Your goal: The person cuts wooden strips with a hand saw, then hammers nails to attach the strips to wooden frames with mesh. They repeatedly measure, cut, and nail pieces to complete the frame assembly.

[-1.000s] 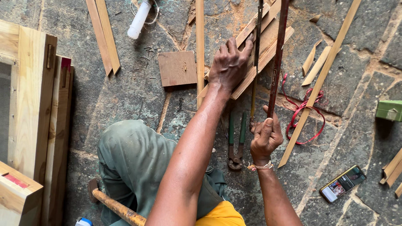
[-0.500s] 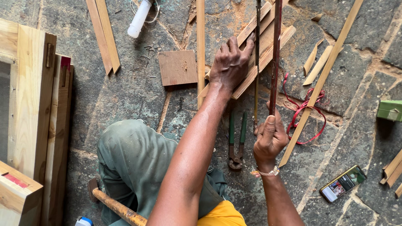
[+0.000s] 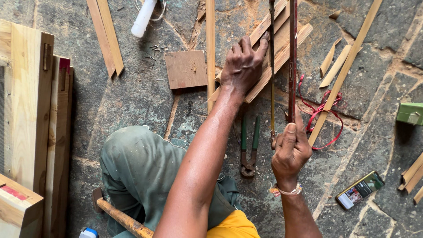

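— Where are our hands?

— Our left hand (image 3: pixel 243 64) lies flat, fingers spread and pressing down on a bundle of wood strips (image 3: pixel 282 48) that lie slanting on the stone floor (image 3: pixel 132 105). Our right hand (image 3: pixel 291 152) has its grip closed round the lower end of a hacksaw (image 3: pixel 291 61), thumb up along the red frame; the thin blade runs parallel just to the left of it, crossing the strips beside our left fingertips.

— What crowds the edges?

— To the left of the strips we have a square wood offcut (image 3: pixel 186 69), with one long upright strip (image 3: pixel 210 53) between it and our hand. Green-handled pincers (image 3: pixel 249 147) lie on the floor between our forearms, near the saw's handle. A red ribbon (image 3: pixel 324 117) loops just right of the frame, over a long diagonal slat (image 3: pixel 346 70).

— And open room?

— Bare stone shows to the right, between the slat and a phone (image 3: pixel 360 189). A wooden frame (image 3: pixel 26 110) stands well apart at the left edge.
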